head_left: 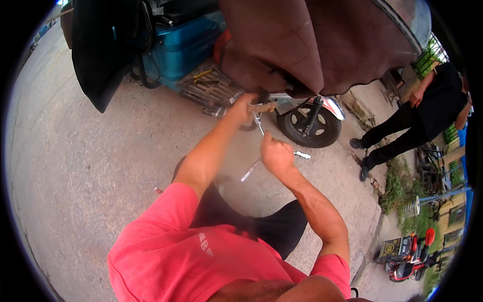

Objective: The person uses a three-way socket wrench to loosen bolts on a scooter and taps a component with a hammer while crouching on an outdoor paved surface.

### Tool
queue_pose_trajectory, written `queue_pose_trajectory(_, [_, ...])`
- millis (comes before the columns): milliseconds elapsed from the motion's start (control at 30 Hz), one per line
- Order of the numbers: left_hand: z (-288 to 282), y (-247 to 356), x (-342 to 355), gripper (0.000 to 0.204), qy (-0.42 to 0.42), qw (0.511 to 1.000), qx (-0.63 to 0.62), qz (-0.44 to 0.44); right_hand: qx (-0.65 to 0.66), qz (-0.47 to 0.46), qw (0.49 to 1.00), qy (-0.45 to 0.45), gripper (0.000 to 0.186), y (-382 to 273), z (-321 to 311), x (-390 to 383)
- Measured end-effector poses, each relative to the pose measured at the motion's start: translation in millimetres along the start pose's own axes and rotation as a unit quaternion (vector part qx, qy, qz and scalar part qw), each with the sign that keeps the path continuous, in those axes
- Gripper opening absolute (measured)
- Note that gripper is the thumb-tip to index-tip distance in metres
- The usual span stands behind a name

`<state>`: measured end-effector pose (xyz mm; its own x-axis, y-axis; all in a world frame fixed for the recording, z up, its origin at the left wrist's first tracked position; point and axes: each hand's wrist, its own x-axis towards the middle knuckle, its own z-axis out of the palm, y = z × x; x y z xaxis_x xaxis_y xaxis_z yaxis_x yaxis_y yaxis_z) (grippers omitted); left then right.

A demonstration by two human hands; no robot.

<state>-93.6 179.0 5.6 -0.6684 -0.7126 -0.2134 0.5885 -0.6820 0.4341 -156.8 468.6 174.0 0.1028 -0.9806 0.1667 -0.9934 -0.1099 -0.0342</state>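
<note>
My left hand is closed beside a rough tan piece at the edge of the scooter's footboard, seemingly gripping it; its fingertips are partly hidden. My right hand grips the hub of a chrome three-armed socket wrench. One arm points up to just below the left hand, one down-left, one right. Behind my left hand, the footboard carries several bars or tools, one with yellow handles. The scooter's front wheel stands just right of my hands.
The scooter's blue body, black cover and brown apron overhang the top. A person in dark clothes stands at right on the pavement. Weeds line the edge; a red motorbike is parked lower right.
</note>
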Motion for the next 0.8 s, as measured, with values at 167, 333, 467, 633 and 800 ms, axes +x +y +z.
queue_pose_trajectory(167, [32,-4,-22,0.051,-0.058,0.998,-0.008,-0.025,0.44,0.139,0.887,0.038,0.036,10,26,-5])
queue_pose_trajectory(333, [10,-10,-8,0.044,-0.044,0.999,0.007,-0.005,0.952,0.245,0.185,-0.018,0.045,-11,34,-7])
queue_pose_trajectory(467, [-16,6,-4,0.039,-0.026,0.99,0.109,0.081,0.966,0.256,0.003,-0.019,0.044,-33,20,1])
queue_pose_trajectory(633, [79,-7,-61,0.047,-0.012,0.999,0.027,-0.027,0.954,0.289,0.074,-0.008,0.04,3,27,-16])
queue_pose_trajectory(800, [118,4,-120,0.056,-0.007,0.999,0.036,0.021,0.885,0.278,0.373,0.004,0.039,4,32,-49])
